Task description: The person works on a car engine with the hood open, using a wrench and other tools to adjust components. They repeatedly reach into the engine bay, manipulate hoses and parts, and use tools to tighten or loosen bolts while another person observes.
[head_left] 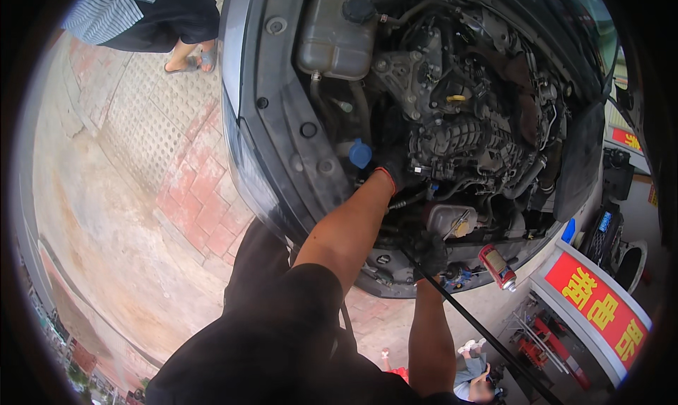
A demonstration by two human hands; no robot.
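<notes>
My left hand [401, 175], in a black glove with a red cuff edge, reaches down into the engine bay beside the engine [459, 137]. Its fingers are lost among dark parts, close to a blue filler cap [360, 153]. At the front of the bay is my right hand [426, 251], also black-gloved, next to a cloudy plastic reservoir [446, 220] with a yellowish cap. A thin metal tool lies across that reservoir. The right fingers blend into the shadow, so their grip is unclear. A long black rod [480, 324] slants past the right wrist.
A red spray can [498, 267] lies on the bay's front edge. A larger cloudy tank [335, 38] sits at the far left of the bay, and a dark cloth [521, 87] drapes over the engine. One person [191, 16] stands beside the car; another [473, 377] sits behind.
</notes>
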